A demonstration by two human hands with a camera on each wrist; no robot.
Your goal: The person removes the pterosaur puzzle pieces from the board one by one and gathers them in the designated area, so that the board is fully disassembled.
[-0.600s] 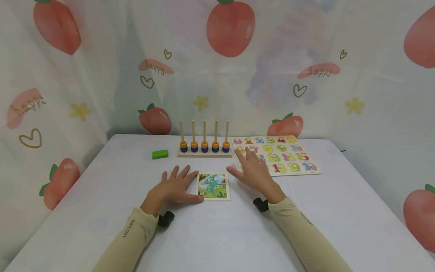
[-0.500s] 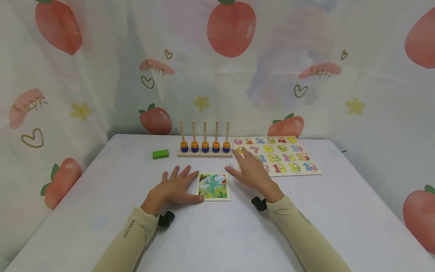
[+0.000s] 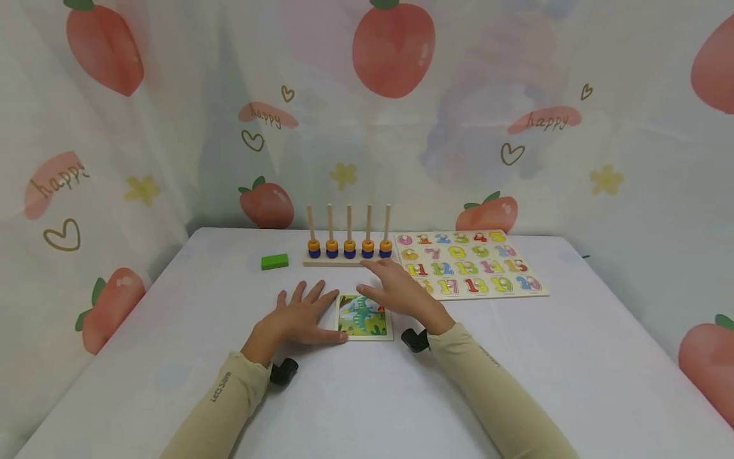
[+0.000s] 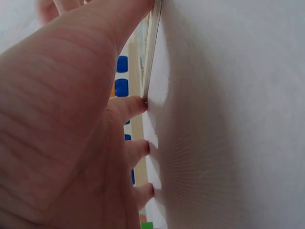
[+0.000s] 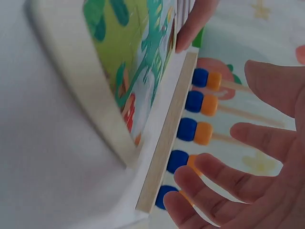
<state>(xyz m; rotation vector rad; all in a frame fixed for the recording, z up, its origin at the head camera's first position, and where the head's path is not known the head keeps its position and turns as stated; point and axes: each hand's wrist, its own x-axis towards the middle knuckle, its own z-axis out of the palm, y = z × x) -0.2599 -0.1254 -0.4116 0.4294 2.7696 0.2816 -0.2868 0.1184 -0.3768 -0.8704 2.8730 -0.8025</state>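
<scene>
A small square dinosaur picture puzzle (image 3: 362, 319) in a pale wooden frame lies flat on the white table. My left hand (image 3: 295, 320) is spread at its left side, thumb on the lower left corner and index fingertip by the upper left one. In the left wrist view, the fingertips (image 4: 143, 148) rest on the cloth along the frame's edge. My right hand (image 3: 395, 290) hovers with loosely extended fingers above the puzzle's upper right corner. The right wrist view shows nothing between that hand's thumb (image 5: 274, 88) and fingers.
Behind the puzzle stands a wooden peg rack (image 3: 344, 262) with orange and blue beads on upright pegs. A green block (image 3: 274, 261) lies left of it. To the right is a number puzzle board (image 3: 476, 268). A patterned curtain (image 3: 390, 146) hangs behind the table.
My right hand has moved left, away from the number board and over the puzzle's upper right corner. My left hand keeps its place; the whole view has shifted slightly.
</scene>
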